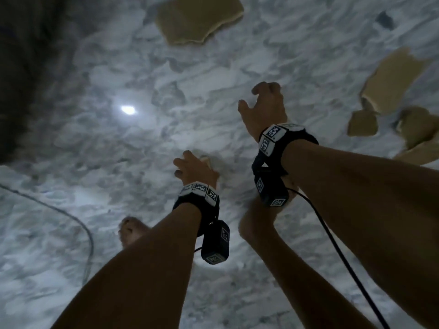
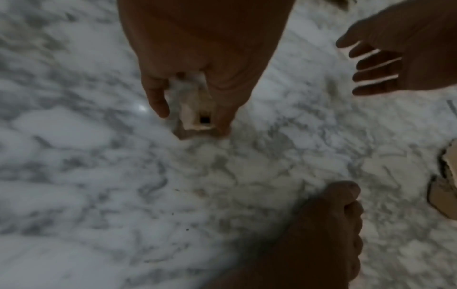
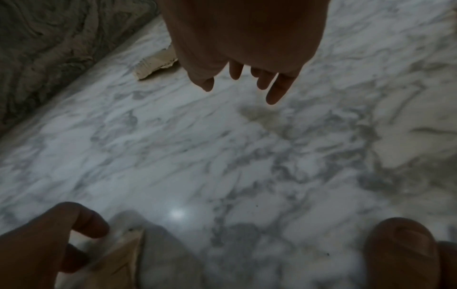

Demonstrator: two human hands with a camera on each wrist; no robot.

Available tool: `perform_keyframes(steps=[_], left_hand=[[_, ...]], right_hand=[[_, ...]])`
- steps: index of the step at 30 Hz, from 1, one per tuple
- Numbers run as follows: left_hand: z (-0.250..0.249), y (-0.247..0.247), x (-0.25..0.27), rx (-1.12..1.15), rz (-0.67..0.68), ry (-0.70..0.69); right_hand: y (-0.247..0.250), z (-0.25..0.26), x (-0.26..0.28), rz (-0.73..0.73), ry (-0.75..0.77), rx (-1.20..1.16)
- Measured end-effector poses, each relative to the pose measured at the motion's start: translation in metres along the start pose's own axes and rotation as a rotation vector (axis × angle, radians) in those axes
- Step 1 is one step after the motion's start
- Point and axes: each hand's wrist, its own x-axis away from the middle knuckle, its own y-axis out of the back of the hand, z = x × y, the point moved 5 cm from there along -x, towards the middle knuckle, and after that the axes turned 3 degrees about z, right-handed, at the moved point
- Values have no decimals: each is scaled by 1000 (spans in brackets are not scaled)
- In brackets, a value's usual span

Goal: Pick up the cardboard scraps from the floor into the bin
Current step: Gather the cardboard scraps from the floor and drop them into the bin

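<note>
Barefoot home: marble floor (image 1: 142,74)

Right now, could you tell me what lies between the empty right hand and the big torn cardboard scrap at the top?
Only bare marble floor, per the head view.

Both forearms extend forward and down, bare, each with a black wrist band carrying marker tiles and a hanging camera pod.

Left hand (image 1: 193,168): lower and nearer the body, palm down, thumb and fingers (image 2: 154,97) curled round a small cardboard scrap (image 2: 195,109), pinching it between them.

Right hand (image 1: 264,108): farther forward, palm down, holding nothing. Its fingers (image 3: 277,91) are spread apart and only slightly bent, thumb out to the side.

Two bare feet show below the arms: left foot (image 1: 133,230), right foot (image 1: 256,224) partly hidden by the right wrist pod.
</note>
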Motion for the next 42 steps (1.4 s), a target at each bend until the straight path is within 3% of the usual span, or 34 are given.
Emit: perform_keyframes(steps=[4, 7, 11, 15, 22, 24, 27, 30, 33, 36, 39, 42], left_hand=[[-14, -13, 0, 23, 8, 22], [-36, 3, 3, -77, 42, -65], [-103, 58, 1, -142, 16, -165], [-195, 126, -14, -237, -31, -364], [-297, 176, -84, -268, -96, -587], [-308, 175, -103, -351, -83, -604], [-312, 174, -115, -434, -130, -599], [-312, 169, -116, -596, -118, -699], [-312, 172, -113, -594, -128, -779], [-314, 172, -109, -379, -87, -883], [-332, 174, -109, -114, 19, -811], [-377, 181, -99, -264, -109, -900]], right_hand=[[7, -16, -15, -13, 7, 5], [28, -20, -22, -20, -37, -13], [74, -12, -38, -48, -74, -34], [124, 4, -70, -63, -85, -12], [174, 29, -182, -147, -117, 73], [183, 38, -224, -208, -157, 94], [197, 46, -275, -293, -339, 75], [204, 48, -306, -271, -296, 70], [201, 45, -307, -269, -375, 66], [191, 43, -293, -196, -499, 89], [183, 35, -279, -153, -513, 36], [178, 29, -270, -229, -535, -48]])
